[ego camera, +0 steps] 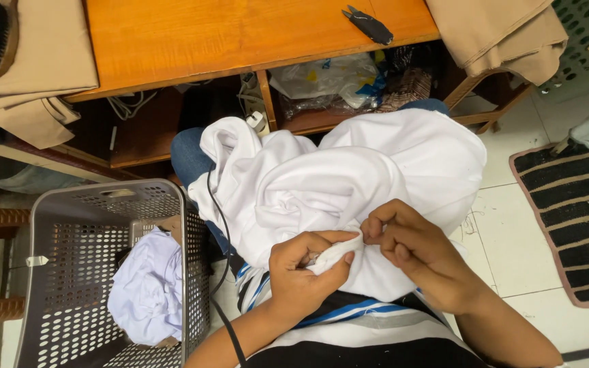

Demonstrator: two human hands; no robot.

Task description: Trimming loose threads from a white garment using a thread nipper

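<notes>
A bunched white garment point(349, 170) lies heaped on my lap. My left hand point(305, 272) pinches a folded edge of this white cloth between thumb and fingers. My right hand point(414, 252) is closed on the same edge just to the right, its fingertips touching the fabric close to my left thumb. Both hands sit at the near side of the heap. Whether something small is held in the fingers cannot be made out.
A grey perforated basket point(56, 272) at my left holds white cloth point(148, 289). An orange wooden table point(240, 34) ahead carries black thread snips point(369, 26) and beige fabric point(32, 68) at both ends. A black striped mat point(577, 218) lies on the tiled floor.
</notes>
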